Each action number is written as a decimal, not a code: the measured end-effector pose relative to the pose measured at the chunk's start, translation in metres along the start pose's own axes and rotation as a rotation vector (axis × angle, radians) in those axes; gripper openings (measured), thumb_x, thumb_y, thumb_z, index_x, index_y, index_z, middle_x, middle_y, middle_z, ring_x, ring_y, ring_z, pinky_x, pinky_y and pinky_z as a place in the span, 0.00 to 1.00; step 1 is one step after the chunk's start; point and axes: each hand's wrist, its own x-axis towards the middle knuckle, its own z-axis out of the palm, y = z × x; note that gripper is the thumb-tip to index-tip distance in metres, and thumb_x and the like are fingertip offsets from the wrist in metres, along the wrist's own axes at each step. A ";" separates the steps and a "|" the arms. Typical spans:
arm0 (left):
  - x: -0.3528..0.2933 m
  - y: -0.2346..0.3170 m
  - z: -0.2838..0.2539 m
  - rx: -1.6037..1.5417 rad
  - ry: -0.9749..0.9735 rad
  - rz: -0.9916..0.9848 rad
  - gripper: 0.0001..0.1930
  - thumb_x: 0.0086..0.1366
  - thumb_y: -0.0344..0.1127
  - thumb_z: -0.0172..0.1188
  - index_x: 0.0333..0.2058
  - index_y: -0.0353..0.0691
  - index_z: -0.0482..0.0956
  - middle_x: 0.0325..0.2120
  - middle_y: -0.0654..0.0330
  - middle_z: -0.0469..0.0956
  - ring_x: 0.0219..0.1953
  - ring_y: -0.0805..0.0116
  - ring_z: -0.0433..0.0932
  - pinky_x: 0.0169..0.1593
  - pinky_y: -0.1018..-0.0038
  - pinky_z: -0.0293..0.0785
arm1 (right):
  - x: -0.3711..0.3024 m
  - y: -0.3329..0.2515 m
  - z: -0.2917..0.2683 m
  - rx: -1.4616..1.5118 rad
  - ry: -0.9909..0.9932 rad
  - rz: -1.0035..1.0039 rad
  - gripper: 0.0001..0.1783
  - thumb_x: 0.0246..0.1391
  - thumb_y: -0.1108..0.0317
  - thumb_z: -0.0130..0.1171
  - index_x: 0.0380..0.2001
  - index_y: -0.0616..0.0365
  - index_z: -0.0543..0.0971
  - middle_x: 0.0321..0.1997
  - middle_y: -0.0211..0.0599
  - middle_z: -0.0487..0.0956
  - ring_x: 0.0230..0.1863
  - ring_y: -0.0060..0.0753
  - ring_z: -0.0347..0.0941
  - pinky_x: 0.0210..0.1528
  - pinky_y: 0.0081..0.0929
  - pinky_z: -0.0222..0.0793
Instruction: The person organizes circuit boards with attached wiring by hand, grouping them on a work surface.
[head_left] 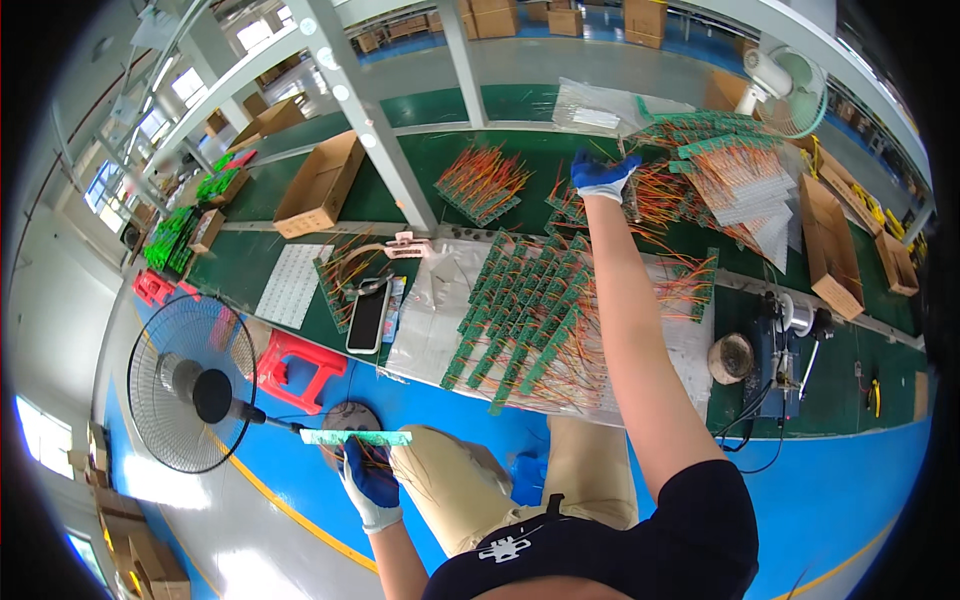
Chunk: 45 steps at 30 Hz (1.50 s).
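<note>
My left hand (371, 487), in a blue and white glove, is closed on a narrow green circuit board strip (356, 438) with thin wires trailing from it, held low beside my knee. Stretched across the bench, my gloved right hand (604, 176) is at a pile of orange and red wired circuit boards (655, 196). Its thumb stands apart from the fingers; the fingertips are partly hidden. Between my arms, several wired green board strips (520, 315) lie slanted in rows on a pale sheet (415, 345). Another wired board bundle (484, 185) lies further back.
A phone (369, 318) lies at the bench's front edge. Right of the sheet are a round pot (731, 358) and a blue device with a wire spool (797, 316). A floor fan (192, 384) and red stool (300, 370) stand left. Cardboard boxes (320, 185) and a frame post (365, 110) stand behind.
</note>
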 end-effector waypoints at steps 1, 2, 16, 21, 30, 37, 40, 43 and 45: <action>-0.003 0.010 -0.017 0.007 -0.034 0.068 0.10 0.65 0.31 0.53 0.45 0.41 0.70 0.33 0.63 0.75 0.32 0.72 0.75 0.35 0.75 0.73 | -0.047 0.053 0.012 -0.222 -0.007 0.029 0.47 0.32 0.25 0.58 0.50 0.47 0.69 0.46 0.30 0.74 0.46 0.31 0.70 0.49 0.31 0.67; -0.007 0.011 0.007 0.085 0.008 0.088 0.09 0.65 0.30 0.53 0.44 0.42 0.70 0.32 0.63 0.74 0.29 0.74 0.74 0.33 0.77 0.72 | -0.057 0.052 0.022 -0.296 0.059 0.157 0.46 0.33 0.25 0.58 0.47 0.51 0.71 0.37 0.28 0.76 0.42 0.30 0.72 0.45 0.29 0.69; -0.011 -0.003 0.056 0.093 -0.147 -0.070 0.12 0.65 0.30 0.53 0.46 0.38 0.69 0.36 0.55 0.76 0.31 0.71 0.74 0.34 0.78 0.72 | -0.045 -0.030 0.037 -1.902 -0.836 0.008 0.27 0.50 0.53 0.60 0.50 0.54 0.72 0.55 0.39 0.72 0.54 0.41 0.69 0.56 0.35 0.65; -0.013 -0.006 0.045 0.104 -0.110 -0.118 0.10 0.64 0.30 0.55 0.43 0.36 0.71 0.36 0.55 0.76 0.30 0.72 0.73 0.32 0.78 0.70 | -0.069 -0.065 0.060 -3.196 -0.378 0.217 0.27 0.40 0.54 0.67 0.45 0.50 0.75 0.45 0.42 0.77 0.47 0.46 0.73 0.51 0.38 0.69; -0.011 -0.009 0.038 0.079 -0.112 -0.110 0.10 0.64 0.29 0.55 0.43 0.36 0.71 0.35 0.55 0.77 0.30 0.72 0.74 0.32 0.79 0.70 | -0.080 -0.085 0.039 -2.846 -0.351 -0.364 0.12 0.47 0.58 0.56 0.34 0.50 0.78 0.37 0.42 0.78 0.42 0.49 0.73 0.43 0.40 0.70; -0.015 -0.004 0.029 0.104 -0.092 -0.085 0.10 0.63 0.27 0.55 0.44 0.34 0.71 0.36 0.56 0.76 0.31 0.73 0.75 0.33 0.80 0.72 | -0.071 -0.084 0.049 -2.947 -0.082 -0.792 0.17 0.47 0.56 0.56 0.38 0.53 0.78 0.42 0.46 0.77 0.46 0.49 0.72 0.46 0.39 0.71; -0.018 -0.004 0.030 0.118 -0.091 -0.136 0.12 0.62 0.25 0.54 0.45 0.33 0.70 0.37 0.56 0.76 0.34 0.71 0.76 0.35 0.78 0.73 | -0.035 -0.080 0.025 -2.960 -0.188 -0.128 0.24 0.47 0.49 0.59 0.42 0.54 0.77 0.42 0.49 0.77 0.44 0.52 0.73 0.48 0.40 0.70; -0.016 -0.011 0.047 0.272 -0.126 -0.105 0.12 0.60 0.22 0.54 0.44 0.31 0.70 0.35 0.58 0.76 0.33 0.71 0.76 0.34 0.78 0.74 | -0.048 -0.072 0.032 -2.919 -0.378 -0.784 0.34 0.46 0.45 0.59 0.51 0.56 0.70 0.41 0.52 0.76 0.45 0.50 0.73 0.49 0.41 0.68; -0.008 -0.010 0.054 0.489 -0.150 -0.059 0.13 0.58 0.21 0.56 0.43 0.30 0.71 0.32 0.59 0.77 0.28 0.73 0.76 0.33 0.80 0.73 | -0.105 -0.028 0.055 -2.592 -0.772 -0.685 0.28 0.49 0.53 0.59 0.50 0.59 0.72 0.44 0.48 0.77 0.45 0.49 0.73 0.49 0.37 0.68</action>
